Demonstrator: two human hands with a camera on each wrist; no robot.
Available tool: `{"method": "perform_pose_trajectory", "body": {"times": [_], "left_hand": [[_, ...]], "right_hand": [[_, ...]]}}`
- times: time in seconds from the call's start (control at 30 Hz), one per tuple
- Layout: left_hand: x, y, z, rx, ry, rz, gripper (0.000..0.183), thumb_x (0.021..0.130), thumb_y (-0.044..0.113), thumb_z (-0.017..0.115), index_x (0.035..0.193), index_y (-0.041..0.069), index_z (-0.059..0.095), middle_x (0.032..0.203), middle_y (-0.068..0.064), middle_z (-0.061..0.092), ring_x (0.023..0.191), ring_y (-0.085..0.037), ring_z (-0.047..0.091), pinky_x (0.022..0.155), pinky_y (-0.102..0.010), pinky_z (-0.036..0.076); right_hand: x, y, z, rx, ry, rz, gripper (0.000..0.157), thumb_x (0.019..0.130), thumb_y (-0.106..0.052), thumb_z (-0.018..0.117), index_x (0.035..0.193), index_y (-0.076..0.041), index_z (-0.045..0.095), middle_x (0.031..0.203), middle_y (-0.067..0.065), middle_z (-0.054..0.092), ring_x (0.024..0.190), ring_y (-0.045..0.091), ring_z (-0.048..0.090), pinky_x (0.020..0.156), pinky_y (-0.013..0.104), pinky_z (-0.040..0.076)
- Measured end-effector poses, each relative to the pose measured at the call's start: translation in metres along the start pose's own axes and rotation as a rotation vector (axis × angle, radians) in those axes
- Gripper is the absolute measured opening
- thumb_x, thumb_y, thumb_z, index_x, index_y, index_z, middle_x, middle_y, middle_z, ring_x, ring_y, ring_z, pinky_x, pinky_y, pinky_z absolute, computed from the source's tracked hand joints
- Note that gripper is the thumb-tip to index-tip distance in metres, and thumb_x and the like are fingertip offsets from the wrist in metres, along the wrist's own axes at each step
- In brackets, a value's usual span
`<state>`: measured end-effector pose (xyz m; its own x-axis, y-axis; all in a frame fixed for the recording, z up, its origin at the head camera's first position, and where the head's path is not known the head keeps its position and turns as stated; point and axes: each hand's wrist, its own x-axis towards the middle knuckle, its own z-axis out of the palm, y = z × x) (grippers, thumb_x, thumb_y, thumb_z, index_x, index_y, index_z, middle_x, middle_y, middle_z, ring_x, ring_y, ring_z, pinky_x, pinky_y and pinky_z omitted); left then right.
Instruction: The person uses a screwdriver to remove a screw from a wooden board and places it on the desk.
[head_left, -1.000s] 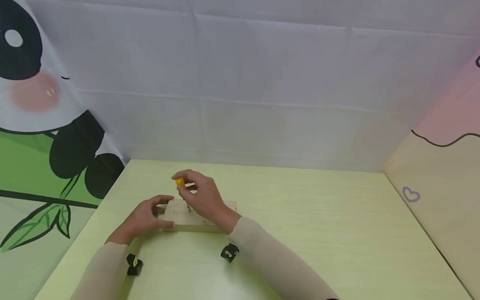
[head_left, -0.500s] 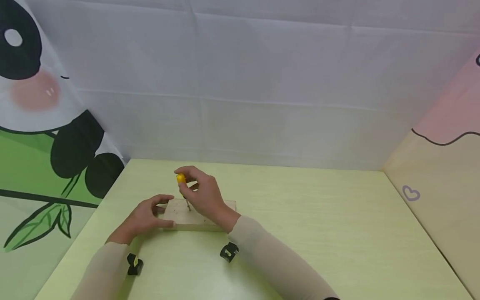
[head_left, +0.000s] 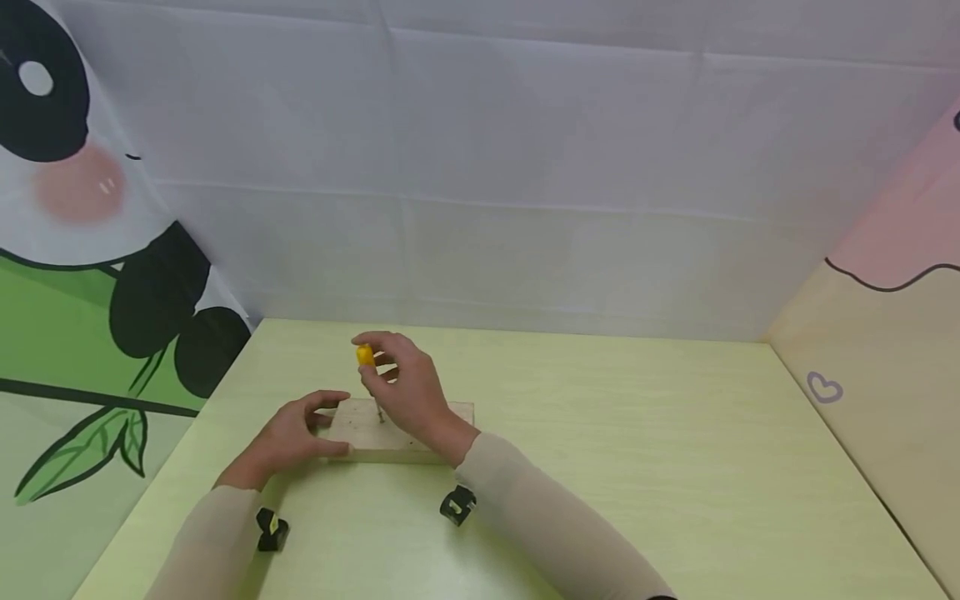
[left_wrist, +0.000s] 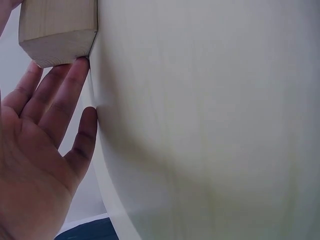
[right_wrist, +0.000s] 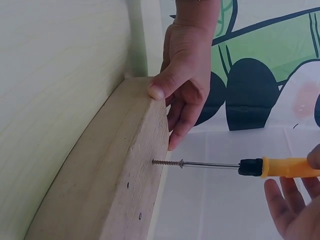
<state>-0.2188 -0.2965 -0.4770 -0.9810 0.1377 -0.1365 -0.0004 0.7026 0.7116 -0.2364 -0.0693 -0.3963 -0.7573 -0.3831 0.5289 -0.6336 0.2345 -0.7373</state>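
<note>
A pale wooden block (head_left: 360, 429) lies flat on the table. My left hand (head_left: 288, 435) holds its left end, the thumb on the near edge and the fingers spread along the end and far side. My right hand (head_left: 408, 385) pinches the yellow handle of a screwdriver (right_wrist: 285, 167) between thumb and fingers above the block. In the right wrist view, the screwdriver's shaft meets the head of a screw (right_wrist: 167, 162), whose tip stands in the block's top face. Much of the screw's thread shows outside the wood. Small dark holes mark the face beside it.
The pale yellow-green table (head_left: 637, 450) stretches right and toward the front. A white sheet (head_left: 525, 167) hangs behind it, with printed cartoon panels at both sides. A black camera mount (head_left: 272, 530) sits at the left wrist, another (head_left: 457, 505) at the right.
My right hand and the screwdriver handle have shifted slightly to the right, and the fingers have changed their hold on the handle. The left hand and the block stay in place.
</note>
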Motion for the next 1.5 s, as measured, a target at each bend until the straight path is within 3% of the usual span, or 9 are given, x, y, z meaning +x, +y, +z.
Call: {"method": "perform_pose_trajectory", "body": {"times": [0.2,0.37,0.57,0.8,0.93,1.1,1.23,1.5], "left_hand": [[-0.0001,0.0015,-0.0003,-0.002,-0.001,-0.006,0.085,0.068,0.044,0.086,0.138,0.015,0.048,0.140,-0.016,0.051,0.118,-0.039,0.058,0.092,-0.049,0.053],[-0.0002,0.0012,-0.0002,0.009,0.000,-0.011,0.086,0.067,0.045,0.085,0.138,0.015,0.048,0.140,-0.016,0.050,0.118,-0.039,0.058,0.091,-0.050,0.053],[-0.0003,0.0017,-0.0002,0.010,0.002,-0.011,0.086,0.067,0.045,0.085,0.138,0.015,0.048,0.140,-0.016,0.051,0.118,-0.039,0.058,0.092,-0.051,0.053],[-0.0010,0.0034,0.0000,0.014,-0.002,-0.017,0.085,0.068,0.044,0.085,0.139,0.016,0.048,0.141,-0.016,0.050,0.119,-0.039,0.057,0.091,-0.050,0.053],[-0.0012,0.0045,0.0000,0.016,-0.003,-0.023,0.086,0.068,0.045,0.085,0.139,0.016,0.047,0.142,-0.016,0.049,0.119,-0.039,0.057,0.092,-0.051,0.052],[-0.0012,0.0037,-0.0003,0.010,-0.002,-0.024,0.086,0.068,0.044,0.085,0.139,0.016,0.047,0.142,-0.016,0.049,0.119,-0.039,0.057,0.092,-0.050,0.053],[-0.0004,0.0028,-0.0005,0.008,0.001,-0.021,0.085,0.068,0.044,0.085,0.139,0.017,0.047,0.141,-0.016,0.050,0.119,-0.039,0.057,0.092,-0.049,0.053],[-0.0004,0.0027,-0.0002,0.015,-0.005,-0.039,0.086,0.067,0.046,0.085,0.140,0.018,0.047,0.143,-0.016,0.049,0.121,-0.039,0.056,0.094,-0.053,0.051]], "right_hand": [[-0.0001,0.0004,0.0001,0.030,-0.008,0.019,0.028,0.094,-0.008,0.058,0.121,-0.016,0.059,0.116,0.001,0.064,0.098,0.008,0.066,0.076,0.013,0.053],[-0.0003,0.0015,-0.0002,0.035,-0.014,0.003,0.025,0.091,-0.012,0.066,0.116,-0.014,0.063,0.107,0.003,0.060,0.094,0.008,0.065,0.074,0.014,0.054],[-0.0002,0.0014,-0.0008,0.076,-0.030,-0.010,0.023,0.093,-0.007,0.060,0.114,-0.013,0.065,0.115,0.002,0.064,0.096,0.010,0.065,0.076,0.015,0.055],[-0.0006,0.0015,-0.0020,0.065,-0.023,0.005,0.028,0.089,-0.012,0.068,0.116,-0.015,0.061,0.108,0.002,0.066,0.092,0.007,0.065,0.072,0.015,0.055],[0.0001,0.0016,-0.0022,0.085,-0.029,0.035,0.030,0.090,-0.011,0.067,0.118,-0.015,0.055,0.109,0.002,0.067,0.095,0.006,0.066,0.076,0.017,0.055],[0.0008,0.0026,-0.0014,0.077,-0.035,0.022,0.026,0.092,-0.007,0.061,0.117,-0.012,0.060,0.115,0.003,0.063,0.098,0.010,0.066,0.075,0.016,0.055],[0.0014,0.0023,-0.0021,0.069,-0.019,0.008,0.026,0.091,-0.006,0.059,0.116,-0.012,0.062,0.112,0.005,0.059,0.095,0.012,0.065,0.073,0.016,0.055],[0.0000,0.0032,-0.0017,0.103,-0.014,0.010,0.025,0.088,-0.011,0.069,0.113,-0.013,0.065,0.103,0.003,0.059,0.090,0.005,0.062,0.070,0.014,0.055]]}}
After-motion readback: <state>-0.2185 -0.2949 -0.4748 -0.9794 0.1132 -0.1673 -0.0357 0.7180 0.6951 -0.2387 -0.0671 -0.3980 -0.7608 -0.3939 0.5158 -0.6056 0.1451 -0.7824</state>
